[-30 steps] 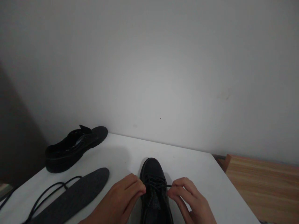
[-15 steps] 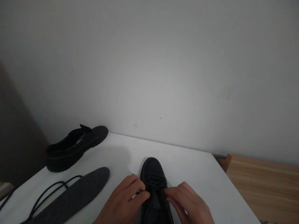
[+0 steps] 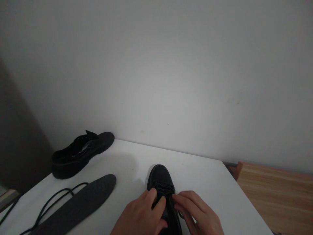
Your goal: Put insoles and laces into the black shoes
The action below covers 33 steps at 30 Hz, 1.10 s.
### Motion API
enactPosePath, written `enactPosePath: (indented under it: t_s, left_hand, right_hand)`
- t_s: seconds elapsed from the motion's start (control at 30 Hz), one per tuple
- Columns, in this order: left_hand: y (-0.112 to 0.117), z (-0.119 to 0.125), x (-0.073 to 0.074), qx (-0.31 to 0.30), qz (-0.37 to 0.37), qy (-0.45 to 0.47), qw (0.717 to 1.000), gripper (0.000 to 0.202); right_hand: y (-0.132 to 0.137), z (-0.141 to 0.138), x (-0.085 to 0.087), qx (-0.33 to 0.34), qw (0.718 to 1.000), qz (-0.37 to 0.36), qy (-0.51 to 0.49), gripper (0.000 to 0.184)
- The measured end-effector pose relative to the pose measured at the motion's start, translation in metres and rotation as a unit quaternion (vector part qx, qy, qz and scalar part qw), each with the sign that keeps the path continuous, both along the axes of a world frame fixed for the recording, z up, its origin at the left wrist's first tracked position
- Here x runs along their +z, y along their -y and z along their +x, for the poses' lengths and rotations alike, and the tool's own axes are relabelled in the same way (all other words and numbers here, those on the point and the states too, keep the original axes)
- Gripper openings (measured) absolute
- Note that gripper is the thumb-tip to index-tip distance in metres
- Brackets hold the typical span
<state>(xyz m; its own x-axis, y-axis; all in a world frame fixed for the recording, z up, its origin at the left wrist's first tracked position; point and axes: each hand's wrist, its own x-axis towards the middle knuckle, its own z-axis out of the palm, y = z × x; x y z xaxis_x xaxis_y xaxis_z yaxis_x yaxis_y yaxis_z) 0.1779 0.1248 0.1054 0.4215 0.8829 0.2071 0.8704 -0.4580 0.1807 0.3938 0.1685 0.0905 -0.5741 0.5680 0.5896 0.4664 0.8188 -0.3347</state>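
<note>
A black shoe stands on the white table right in front of me, its toe pointing away. My left hand and my right hand meet over its lacing area. The fingertips of both hands are pinched together on the shoe's black lace, which is mostly hidden under them.
A second black shoe lies at the table's far left by the wall. A dark insole and a loose black lace lie at the left front. A wooden surface adjoins the table on the right.
My hands, which held the lace stretched apart across the shoe, have come together over its middle. The view has shifted slightly.
</note>
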Motion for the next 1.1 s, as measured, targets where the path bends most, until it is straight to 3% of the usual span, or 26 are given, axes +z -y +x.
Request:
enactPosePath:
  t_s: [0.1, 0.23, 0.47, 0.63, 0.77, 0.9, 1.1]
  left_hand:
    - [-0.004, 0.009, 0.006, 0.007, -0.006, -0.031, 0.999, 0.026]
    - [-0.008, 0.017, 0.008, 0.011, 0.008, -0.023, 1.000, 0.030]
    - [-0.009, 0.018, 0.020, 0.008, -0.029, -0.010, 0.999, 0.028]
    - [-0.006, 0.009, 0.022, 0.012, -0.010, 0.009, 1.000, 0.018]
    - [-0.005, -0.001, 0.027, -0.015, 0.010, 0.152, 0.988, 0.019]
    - [-0.004, -0.008, 0.038, -0.080, -0.006, 0.354, 0.932, 0.021]
    - [-0.008, -0.004, 0.032, -0.083, -0.066, 0.453, 0.885, 0.028]
  right_hand:
    - [0.002, -0.001, -0.001, 0.019, 1.000, -0.023, 0.001, 0.032]
    - [0.005, -0.002, -0.002, 0.026, 0.999, 0.011, 0.034, 0.028]
    - [0.012, -0.019, -0.005, -0.072, 0.979, 0.106, 0.159, 0.026]
    - [0.008, -0.029, 0.001, -0.092, 0.956, 0.164, 0.225, 0.017]
    - [0.005, -0.030, 0.004, -0.089, 0.955, 0.153, 0.239, 0.015]
    - [0.005, -0.029, 0.002, -0.091, 0.958, 0.166, 0.216, 0.019]
    - [0.004, -0.035, 0.002, -0.101, 0.960, 0.158, 0.210, 0.019]
